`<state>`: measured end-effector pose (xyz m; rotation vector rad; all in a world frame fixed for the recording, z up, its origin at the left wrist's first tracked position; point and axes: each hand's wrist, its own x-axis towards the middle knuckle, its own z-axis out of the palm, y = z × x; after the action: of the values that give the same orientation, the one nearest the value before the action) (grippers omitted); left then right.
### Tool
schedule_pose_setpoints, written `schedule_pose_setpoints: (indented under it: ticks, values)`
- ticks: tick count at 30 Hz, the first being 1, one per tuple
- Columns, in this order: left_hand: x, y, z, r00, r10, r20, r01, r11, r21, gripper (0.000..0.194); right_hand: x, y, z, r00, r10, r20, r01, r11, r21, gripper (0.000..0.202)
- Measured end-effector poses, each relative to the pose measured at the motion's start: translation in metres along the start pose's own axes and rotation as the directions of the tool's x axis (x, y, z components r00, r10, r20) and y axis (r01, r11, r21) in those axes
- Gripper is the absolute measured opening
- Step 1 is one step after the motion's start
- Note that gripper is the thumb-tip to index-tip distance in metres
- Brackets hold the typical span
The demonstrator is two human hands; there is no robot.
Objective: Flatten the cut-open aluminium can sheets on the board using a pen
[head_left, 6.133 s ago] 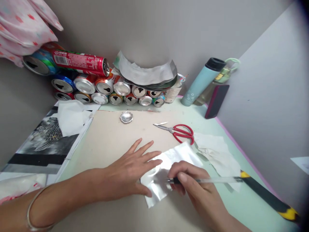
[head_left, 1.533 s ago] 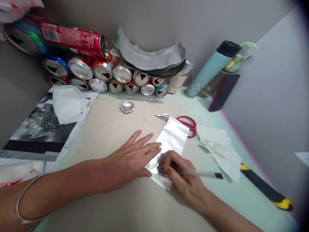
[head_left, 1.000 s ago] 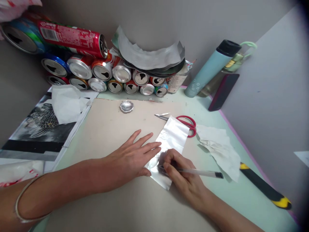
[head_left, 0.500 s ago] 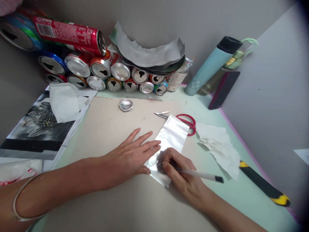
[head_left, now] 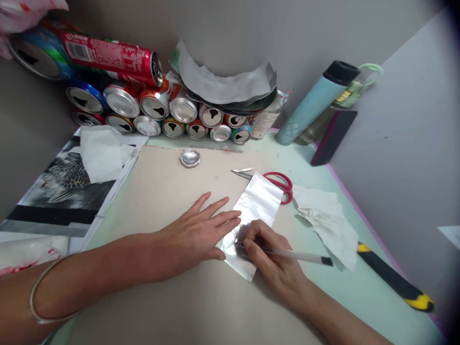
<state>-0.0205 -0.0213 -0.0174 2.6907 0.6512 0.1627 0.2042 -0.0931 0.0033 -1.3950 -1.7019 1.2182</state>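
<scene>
A strip of silvery metal sheet [head_left: 259, 201] lies aslant on the beige board [head_left: 161, 182]. My left hand [head_left: 201, 230] is open, its fingers spread, with the fingertips and thumb at the sheet's left edge. In my right hand [head_left: 275, 256] a clear pen [head_left: 298, 255] with a black end is gripped. Its tip meets the lower part of the sheet, between the two hands, where the surface looks dented. Red-handled scissors [head_left: 278, 179] lie at the sheet's far end, partly covered by it. A small round silver metal piece [head_left: 189, 158] sits farther back on the board.
Stacked drink cans [head_left: 154, 105] line the wall, with curved metal sheets [head_left: 226, 81] on top. A blue bottle [head_left: 312, 105] and a dark phone-like slab [head_left: 334, 136] stand back right. Crumpled tissue [head_left: 328, 220] and a black-yellow handle [head_left: 395, 278] lie right; a bird print [head_left: 64, 177] lies left.
The view has shifted slightly, so everything sits a little lower and to the right. The pen's rear end has tilted slightly; both hands keep their places on the sheet.
</scene>
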Motion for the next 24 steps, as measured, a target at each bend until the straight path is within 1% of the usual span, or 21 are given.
schedule_pose_setpoints:
  ticks: [4, 6, 7, 9, 12, 14, 15, 17, 20, 22, 24]
  values:
    - [-0.001, 0.001, 0.000, 1.000, -0.005, -0.013, 0.005, 1.000, -0.010, 0.072, 0.000, -0.004, -0.001, 1.000, -0.005, 0.018, 0.005, 0.999, -0.035, 0.021]
    - [0.000, 0.002, -0.002, 1.000, -0.015, -0.009, 0.015, 1.000, -0.010, 0.071, 0.000, -0.003, -0.003, 0.999, 0.007, 0.039, -0.008, 1.000, 0.018, 0.021]
    - [0.000, 0.002, -0.003, 1.000, -0.019, 0.002, 0.019, 1.000, -0.009, 0.071, 0.001, -0.002, -0.003, 0.999, 0.020, 0.036, -0.023, 0.997, 0.075, 0.021]
    - [0.002, 0.003, -0.005, 0.999, -0.025, 0.036, 0.025, 1.000, -0.010, 0.071, 0.003, 0.000, -0.005, 0.998, 0.056, -0.010, -0.052, 0.970, 0.237, 0.021]
    - [0.004, 0.002, -0.008, 0.997, -0.022, 0.076, 0.024, 0.999, -0.028, 0.073, 0.009, 0.001, -0.009, 0.986, 0.131, -0.100, -0.070, 0.882, 0.467, 0.025]
    - [0.004, 0.001, -0.010, 0.996, -0.017, 0.085, 0.021, 0.999, -0.044, 0.075, 0.011, -0.001, -0.012, 0.981, 0.157, -0.109, -0.073, 0.835, 0.546, 0.029]
    - [0.004, 0.001, -0.012, 0.996, -0.013, 0.093, 0.018, 0.998, -0.053, 0.076, 0.011, -0.002, -0.013, 0.982, 0.160, -0.105, -0.075, 0.829, 0.554, 0.030]
    - [0.003, 0.000, -0.015, 0.993, -0.006, 0.118, 0.014, 0.998, -0.068, 0.076, 0.010, -0.002, -0.015, 0.986, 0.126, -0.110, -0.053, 0.860, 0.507, 0.030]
    - [0.003, 0.002, -0.022, 0.989, -0.008, 0.146, 0.021, 0.996, -0.089, 0.073, 0.006, -0.001, -0.015, 0.993, 0.053, -0.110, -0.013, 0.942, 0.336, 0.027]
    - [0.003, 0.003, -0.025, 0.989, -0.010, 0.145, 0.025, 0.994, -0.102, 0.072, 0.004, -0.001, -0.012, 0.997, 0.036, -0.067, -0.019, 0.973, 0.232, 0.026]
    - [0.003, 0.003, -0.025, 0.990, -0.012, 0.138, 0.028, 0.993, -0.117, 0.073, 0.004, -0.001, -0.009, 0.999, 0.040, -0.009, -0.037, 0.985, 0.170, 0.024]
